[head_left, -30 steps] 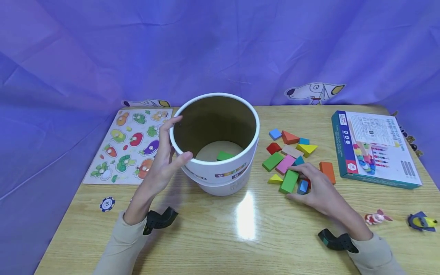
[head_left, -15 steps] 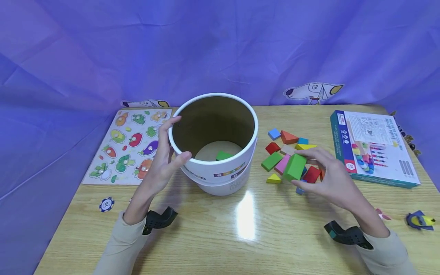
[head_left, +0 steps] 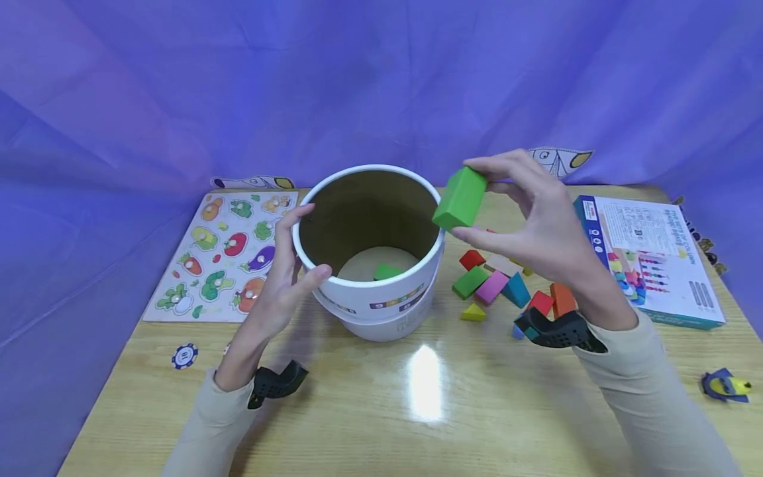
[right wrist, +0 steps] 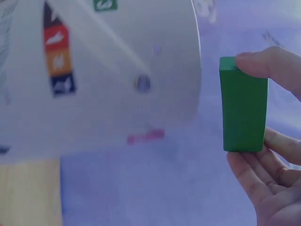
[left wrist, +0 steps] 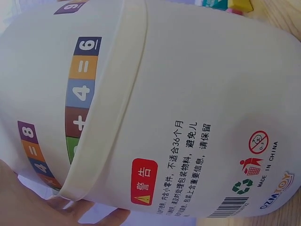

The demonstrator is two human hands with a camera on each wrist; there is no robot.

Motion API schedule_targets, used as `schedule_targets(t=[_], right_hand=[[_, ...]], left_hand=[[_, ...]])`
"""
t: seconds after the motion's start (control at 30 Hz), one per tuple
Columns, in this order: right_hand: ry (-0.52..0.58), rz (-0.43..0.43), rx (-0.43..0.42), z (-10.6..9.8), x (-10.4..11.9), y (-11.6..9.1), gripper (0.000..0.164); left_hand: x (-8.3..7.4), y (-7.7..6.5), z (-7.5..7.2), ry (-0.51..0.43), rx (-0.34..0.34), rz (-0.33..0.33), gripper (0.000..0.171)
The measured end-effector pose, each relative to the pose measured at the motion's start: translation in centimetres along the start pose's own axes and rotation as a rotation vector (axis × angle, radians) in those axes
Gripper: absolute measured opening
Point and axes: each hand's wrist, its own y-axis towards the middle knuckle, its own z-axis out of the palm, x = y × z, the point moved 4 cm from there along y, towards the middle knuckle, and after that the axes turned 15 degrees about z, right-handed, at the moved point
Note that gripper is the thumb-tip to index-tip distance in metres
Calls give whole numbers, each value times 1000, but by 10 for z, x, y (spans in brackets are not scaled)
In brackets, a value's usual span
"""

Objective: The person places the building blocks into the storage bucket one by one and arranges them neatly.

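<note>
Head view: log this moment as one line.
left hand: touches bucket | right hand: pinches green block, off table, near rim | inside bucket: another green block

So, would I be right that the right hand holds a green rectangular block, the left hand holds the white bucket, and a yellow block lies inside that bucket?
Not quite: the block inside the white bucket is green, not yellow, as the head view shows. The rest stands: the right hand holds a green rectangular block and the left hand holds that bucket.
</note>
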Motion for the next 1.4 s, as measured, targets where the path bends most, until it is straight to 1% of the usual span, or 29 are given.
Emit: schedule_targets(t=[0.1, 0.23, 0.4, 0.7, 1.0, 1.13, 1.23, 1.3, 1.4], right_hand=[[-42, -23, 60, 18, 10, 9, 69], [-91, -68, 126, 39, 19, 20, 66], [-120, -107, 181, 54, 25, 28, 66], [-107, -87, 243, 59, 26, 34, 65], [-105, -29, 291, 70, 20, 39, 66], [-85, -43, 282, 72, 20, 40, 63], [-47, -61, 280, 71, 20, 40, 60], [-22, -81, 280, 69, 20, 39, 58], [8, -120, 262, 60, 19, 30, 55]], left_hand=[[1, -3, 0, -2, 0, -7, 76], [0, -3, 0, -11, -9, 2, 77], [-2, -2, 0, -12, -9, 15, 77], [-2, 1, 0, 7, 14, 17, 77], [-1, -2, -1, 9, 15, 6, 78], [0, -1, -1, 10, 17, 5, 77], [1, 0, -1, 10, 18, 4, 77], [0, 0, -1, 11, 16, 5, 78], [0, 0, 0, 7, 15, 12, 78]])
